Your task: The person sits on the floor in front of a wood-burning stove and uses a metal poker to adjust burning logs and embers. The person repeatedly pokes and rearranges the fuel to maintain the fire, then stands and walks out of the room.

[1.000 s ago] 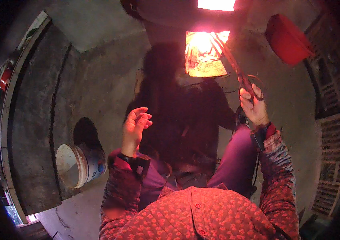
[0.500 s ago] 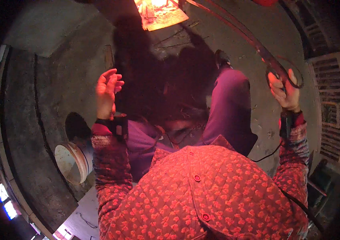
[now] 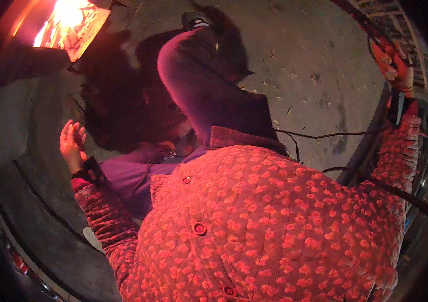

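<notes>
My right hand (image 3: 395, 68) is at the upper right, its fingers wrapped round the looped handle of long dark fire tongs (image 3: 361, 21). The far end of the tongs runs out of the picture at the top. On the left, my left hand (image 3: 74, 143) is raised beside my bent knee, holding nothing, its fingers loosely apart. Bright fire (image 3: 68, 22) burns in an opening at the upper left, well beyond my left hand. Its red glow falls on my patterned jacket and sleeves.
My outstretched leg (image 3: 209, 75) crosses the middle of the concrete floor (image 3: 294, 65), where small straw-like bits lie scattered. A slatted wooden piece (image 3: 400, 27) stands at the upper right. A dark cord (image 3: 330, 135) runs toward my right sleeve.
The view has swung right, so the fire now sits at the upper left. My right hand has moved outward to the right with the tongs, whose far end is away from the fire.
</notes>
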Demonstrator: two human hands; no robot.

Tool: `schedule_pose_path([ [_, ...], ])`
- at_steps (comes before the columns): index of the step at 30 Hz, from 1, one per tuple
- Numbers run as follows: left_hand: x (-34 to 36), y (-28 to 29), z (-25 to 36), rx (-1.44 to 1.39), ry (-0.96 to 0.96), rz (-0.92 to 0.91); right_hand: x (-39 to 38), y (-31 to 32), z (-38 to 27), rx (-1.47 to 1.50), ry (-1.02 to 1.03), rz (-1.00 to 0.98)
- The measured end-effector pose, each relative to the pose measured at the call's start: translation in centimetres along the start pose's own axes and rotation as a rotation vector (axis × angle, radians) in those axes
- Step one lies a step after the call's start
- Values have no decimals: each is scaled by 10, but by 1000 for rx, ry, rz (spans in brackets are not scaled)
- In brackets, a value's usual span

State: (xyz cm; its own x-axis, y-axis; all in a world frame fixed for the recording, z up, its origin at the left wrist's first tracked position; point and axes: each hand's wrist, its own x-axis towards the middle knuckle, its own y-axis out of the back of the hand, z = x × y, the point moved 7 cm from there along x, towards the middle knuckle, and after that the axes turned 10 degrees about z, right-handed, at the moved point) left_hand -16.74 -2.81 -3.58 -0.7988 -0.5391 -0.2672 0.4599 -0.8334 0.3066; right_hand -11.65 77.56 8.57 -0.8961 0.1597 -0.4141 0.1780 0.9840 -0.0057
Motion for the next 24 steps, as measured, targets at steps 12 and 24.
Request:
schedule_pose_path([
  [12,18,6,-20,29,38,-26,-11,69,-68,14,240,131],
  [24,-7,4,-1,-104,-49,18,-1,-42,-44,342,152,-78],
])
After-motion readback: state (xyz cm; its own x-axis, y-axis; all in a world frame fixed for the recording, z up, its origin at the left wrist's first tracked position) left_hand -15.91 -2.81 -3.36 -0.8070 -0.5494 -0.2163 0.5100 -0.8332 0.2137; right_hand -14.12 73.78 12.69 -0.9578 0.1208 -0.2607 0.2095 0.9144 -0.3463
